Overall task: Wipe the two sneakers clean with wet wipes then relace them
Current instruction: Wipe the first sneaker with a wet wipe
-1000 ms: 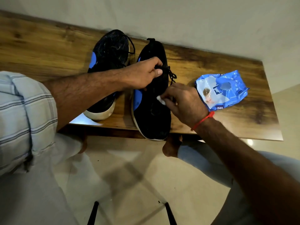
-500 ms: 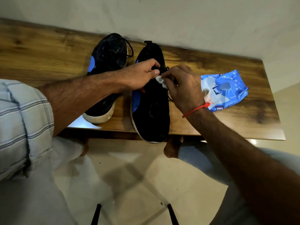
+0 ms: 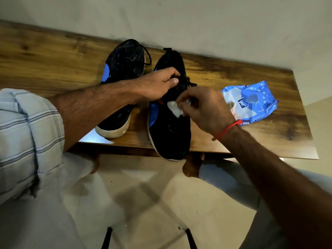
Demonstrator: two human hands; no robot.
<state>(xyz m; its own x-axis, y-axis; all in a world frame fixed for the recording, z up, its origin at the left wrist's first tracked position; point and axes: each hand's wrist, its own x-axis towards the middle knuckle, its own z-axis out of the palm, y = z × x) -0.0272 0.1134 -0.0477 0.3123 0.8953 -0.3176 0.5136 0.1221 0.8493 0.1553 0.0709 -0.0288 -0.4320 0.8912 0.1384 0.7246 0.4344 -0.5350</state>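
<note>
Two sneakers lie side by side on the tabletop [image 3: 53, 56], which runs along a wall [image 3: 197, 20]. The left sneaker [image 3: 124, 69] lies beside the right sneaker [image 3: 170, 130], whose near end overhangs the tabletop's front edge. The left hand [image 3: 158, 85] rests on the right sneaker; the right hand [image 3: 204, 108] holds a wipe [image 3: 173, 108] over it. The wipes pack [image 3: 251, 101] lies to the right.

a wooden table [image 3: 53, 56] stands against a pale wall. two black sneakers lie on it side by side: the left sneaker [image 3: 125, 62] with a white sole, the right sneaker [image 3: 170, 133] with its toe over the near edge. a blue pack of wipes [image 3: 251, 101] lies flat to their right.
</note>
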